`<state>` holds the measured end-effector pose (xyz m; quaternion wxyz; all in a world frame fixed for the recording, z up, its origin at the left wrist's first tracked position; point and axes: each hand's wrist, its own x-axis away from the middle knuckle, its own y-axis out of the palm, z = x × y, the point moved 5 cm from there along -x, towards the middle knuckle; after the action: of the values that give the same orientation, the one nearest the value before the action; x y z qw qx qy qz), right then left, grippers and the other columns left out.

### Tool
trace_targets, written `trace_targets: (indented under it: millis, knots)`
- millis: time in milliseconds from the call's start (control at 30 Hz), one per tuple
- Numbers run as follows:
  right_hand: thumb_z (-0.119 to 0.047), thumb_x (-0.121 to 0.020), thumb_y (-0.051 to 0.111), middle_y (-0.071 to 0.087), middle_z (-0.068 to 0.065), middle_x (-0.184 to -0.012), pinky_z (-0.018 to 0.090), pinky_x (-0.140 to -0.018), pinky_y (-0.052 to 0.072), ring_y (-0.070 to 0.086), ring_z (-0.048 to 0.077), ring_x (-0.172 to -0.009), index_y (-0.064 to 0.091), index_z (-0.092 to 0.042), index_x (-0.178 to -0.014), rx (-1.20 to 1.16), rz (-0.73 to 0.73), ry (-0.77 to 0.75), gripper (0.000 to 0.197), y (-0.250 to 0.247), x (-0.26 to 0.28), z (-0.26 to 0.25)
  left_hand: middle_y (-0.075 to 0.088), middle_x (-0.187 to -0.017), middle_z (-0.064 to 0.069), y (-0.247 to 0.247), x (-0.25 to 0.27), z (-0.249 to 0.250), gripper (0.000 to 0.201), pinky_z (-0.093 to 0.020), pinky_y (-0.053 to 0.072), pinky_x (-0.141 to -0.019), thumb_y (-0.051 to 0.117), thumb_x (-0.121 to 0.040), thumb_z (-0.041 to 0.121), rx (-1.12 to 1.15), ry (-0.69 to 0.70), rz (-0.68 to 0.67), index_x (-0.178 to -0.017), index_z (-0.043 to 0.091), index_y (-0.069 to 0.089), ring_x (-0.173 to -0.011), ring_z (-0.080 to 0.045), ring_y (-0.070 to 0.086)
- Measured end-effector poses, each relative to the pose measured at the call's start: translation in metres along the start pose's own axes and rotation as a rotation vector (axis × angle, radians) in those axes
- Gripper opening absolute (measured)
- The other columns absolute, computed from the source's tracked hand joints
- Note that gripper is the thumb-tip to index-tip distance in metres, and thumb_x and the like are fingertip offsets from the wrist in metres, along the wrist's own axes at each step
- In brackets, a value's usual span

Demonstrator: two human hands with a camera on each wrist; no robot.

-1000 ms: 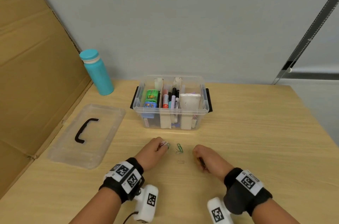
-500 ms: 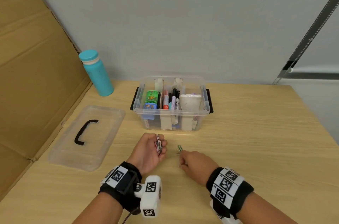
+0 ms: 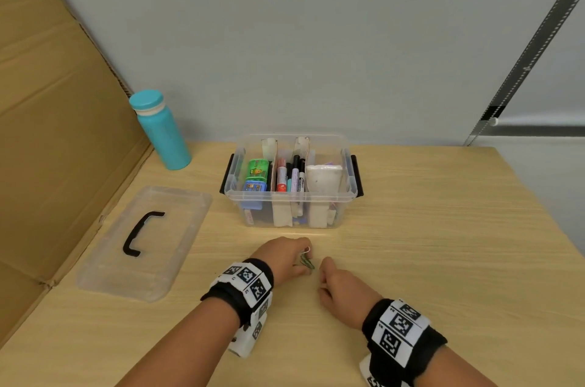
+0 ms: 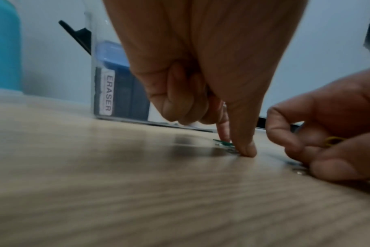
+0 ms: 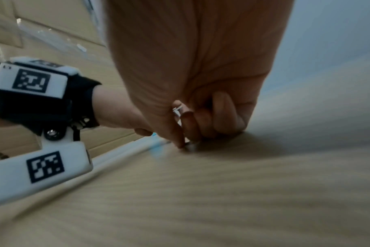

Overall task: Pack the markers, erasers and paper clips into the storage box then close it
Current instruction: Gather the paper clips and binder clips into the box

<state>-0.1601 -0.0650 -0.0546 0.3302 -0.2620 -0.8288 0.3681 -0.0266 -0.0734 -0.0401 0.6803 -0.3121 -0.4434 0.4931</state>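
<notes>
Bare table (image 3: 443,244) lies open at right of the frame. The storage box (image 3: 289,196) blocks upper centre, the lid (image 3: 177,228) fills the left, and a teal bottle (image 3: 161,133) stands upper left.

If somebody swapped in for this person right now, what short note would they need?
Left hand: pinching a green paper clip on the table, more clips in its curled fingers.
Right hand: curled round a yellow paper clip, fingertips on the table.
Done: markers and erasers in the storage box.
Left: drop the clips in, fit the lid.
</notes>
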Motion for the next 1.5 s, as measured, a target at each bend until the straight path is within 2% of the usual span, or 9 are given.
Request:
trace_targets:
  millis: [67,333,467,633,800,1000,1200,1367,1500]
  knots:
    - [-0.019,-0.096,0.044,0.047,-0.007,-0.072,0.017,-0.056,0.035,0.046,0.008,-0.061,0.034,-0.018,-0.104,-0.037,0.018,0.025,0.013,-0.002,-0.002,0.003,0.065,-0.098,-0.003,0.0,-0.001,-0.001,0.022,-0.027,0.043,-0.078,0.063,-0.086,0.03,0.015,-0.008,-0.006,-0.104,0.019,0.059,-0.088,-0.019,0.057]
    - [-0.019,-0.093,0.044,0.064,0.012,-0.101,0.031,-0.074,0.046,0.058,0.025,-0.083,0.053,-0.009,-0.104,0.069,0.047,0.074,0.017,-0.003,-0.004,0.003,0.064,-0.105,-0.012,0.001,0.002,0.006,0.03,-0.035,0.046,-0.077,0.052,-0.088,0.029,-0.255,-0.029,-0.053,-0.11,0.009,0.056,-0.092,-0.028,0.06]
    - [-0.023,-0.09,0.049,0.062,0.01,-0.101,0.027,-0.067,0.04,0.05,0.019,-0.077,0.052,-0.009,-0.104,0.128,0.006,0.084,0.02,0.0,-0.001,0.002,0.061,-0.095,-0.008,0.007,-0.001,0.0,0.03,-0.031,0.044,-0.073,0.054,-0.087,0.031,-0.164,-0.071,-0.089,-0.104,0.007,0.058,-0.079,-0.021,0.052]
    - [-0.027,-0.088,0.051,0.053,0.001,-0.087,0.019,-0.052,0.033,0.05,0.018,-0.075,0.043,-0.017,-0.088,0.134,-0.044,0.07,0.013,0.002,0.003,0.009,0.062,-0.101,-0.011,0.008,0.008,-0.013,0.025,-0.027,0.038,-0.074,0.046,-0.096,0.03,-0.004,-0.062,-0.07,-0.103,0.008,0.056,-0.088,-0.024,0.056]
    - [-0.024,-0.089,0.05,0.048,-0.007,-0.073,0.016,-0.055,0.034,0.045,0.012,-0.067,0.042,-0.023,-0.076,-0.002,-0.048,0.019,0.016,-0.003,0.011,0.015,0.045,-0.07,0.007,-0.005,0.033,-0.042,0.023,-0.018,0.031,-0.058,0.049,-0.096,0.029,0.344,-0.058,0.132,-0.075,0.021,0.043,-0.063,-0.006,0.04]
    - [-0.022,-0.093,0.053,0.053,-0.006,-0.067,0.02,-0.06,0.042,0.045,0.006,-0.056,0.055,-0.021,-0.085,-0.25,0.289,-0.094,0.008,-0.102,0.017,-0.018,0.047,-0.07,0.004,-0.014,0.064,-0.064,0.019,-0.019,0.033,-0.06,0.05,-0.096,0.027,0.436,-0.057,0.245,-0.08,0.016,0.05,-0.064,-0.009,0.041]
    - [-0.016,-0.092,0.051,0.047,-0.007,-0.06,0.021,-0.05,0.035,0.043,0.013,-0.053,0.049,-0.019,-0.085,-0.118,0.56,-0.19,0.008,-0.178,-0.011,-0.058,0.046,-0.068,0.006,-0.027,0.069,-0.067,0.019,-0.015,0.036,-0.059,0.05,-0.096,0.023,0.469,-0.077,0.314,-0.077,0.022,0.047,-0.062,-0.007,0.041]
    - [-0.015,-0.094,0.044,0.048,-0.001,-0.072,0.022,-0.055,0.034,0.048,0.017,-0.067,0.045,-0.012,-0.089,0.157,0.315,0.022,0.006,-0.172,-0.073,-0.052,0.045,-0.067,0.008,-0.029,0.069,-0.064,0.021,-0.014,0.036,-0.058,0.05,-0.096,0.024,0.463,-0.076,0.321,-0.076,0.025,0.045,-0.061,-0.006,0.04]
    - [-0.015,-0.096,0.045,0.045,0.004,-0.072,0.026,-0.07,0.041,0.047,0.018,-0.069,0.041,-0.011,-0.067,0.346,0.054,0.185,0.03,-0.157,-0.107,-0.045,0.046,-0.069,0.005,-0.026,0.071,-0.066,0.017,-0.017,0.034,-0.058,0.049,-0.096,0.026,0.449,-0.083,0.312,-0.081,0.019,0.048,-0.062,-0.006,0.04]
